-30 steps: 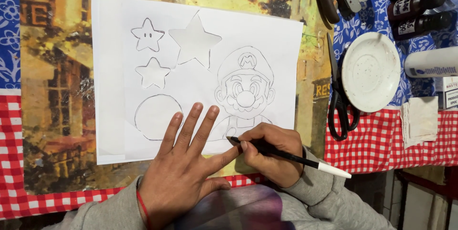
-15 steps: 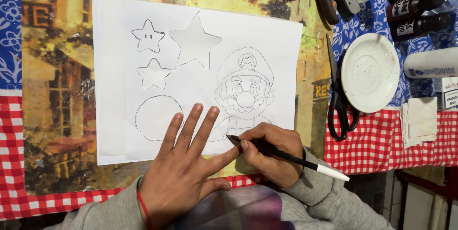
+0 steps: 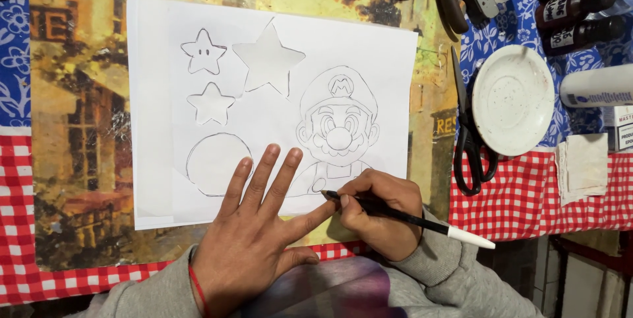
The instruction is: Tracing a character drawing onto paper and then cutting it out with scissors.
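My right hand (image 3: 379, 209) fingers pinch the black pen (image 3: 409, 218), its tip seemingly touching the drawing at the sheet's (image 3: 277, 114) bottom edge. Left hand (image 3: 254, 242) lies flat, fingers spread, pinning paper. I'd keep strokes short and the sheet pressed.

Sleeves: grey sweatshirt fabric, soft and loose, on both arms
Cuffs: ribbed knit, same grey
Left wrist: thin red string band (image 3: 197, 285)
Hands: bare, no rings
Fingernails: short

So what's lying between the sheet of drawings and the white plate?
In the head view, black scissors lie between the white paper sheet and the white plate, on the painted mat's right edge.
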